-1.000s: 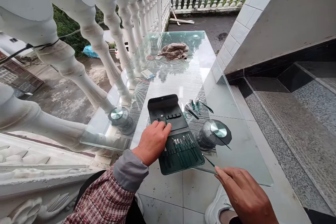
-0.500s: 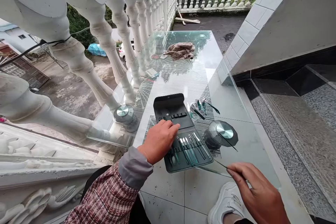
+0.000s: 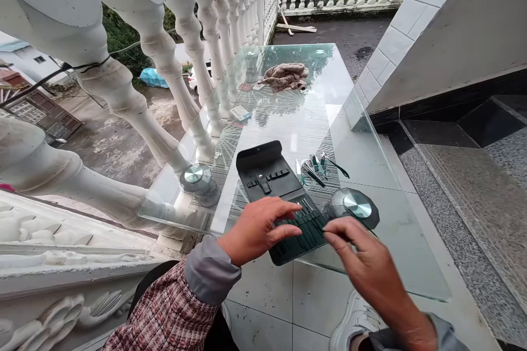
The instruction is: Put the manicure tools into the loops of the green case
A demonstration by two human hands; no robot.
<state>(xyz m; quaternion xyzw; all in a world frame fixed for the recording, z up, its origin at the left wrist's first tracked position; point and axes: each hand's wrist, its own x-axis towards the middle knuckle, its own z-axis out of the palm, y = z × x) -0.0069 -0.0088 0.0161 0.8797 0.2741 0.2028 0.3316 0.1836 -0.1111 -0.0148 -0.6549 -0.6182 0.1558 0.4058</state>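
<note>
A black manicure case [image 3: 269, 167] lies unfolded on the glass table, its lower half filled with a row of slim manicure tools [image 3: 307, 225] in loops. My left hand [image 3: 263, 225] is over the lower half, thumb and fingers apart with nothing between them, hiding part of the tools. At the case's right edge, my right hand [image 3: 362, 258] pinches a slim manicure tool, mostly hidden now but plainer a moment ago. Beside the case on the right lie small scissors [image 3: 302, 173] and several nail clippers [image 3: 319, 164].
The glass table [image 3: 370, 159] stands on round metal-topped legs, one near leg [image 3: 352, 205] close to my right hand. A crumpled brown cloth [image 3: 286, 77] and a small box [image 3: 240, 113] lie farther back. White balusters [image 3: 160, 60] run along the left; steps [image 3: 465, 192] rise on the right.
My right hand has moved up and left to the case's edge with the slim tool. My left hand has shifted lower and right, its fingers spreading. The case has turned slightly.
</note>
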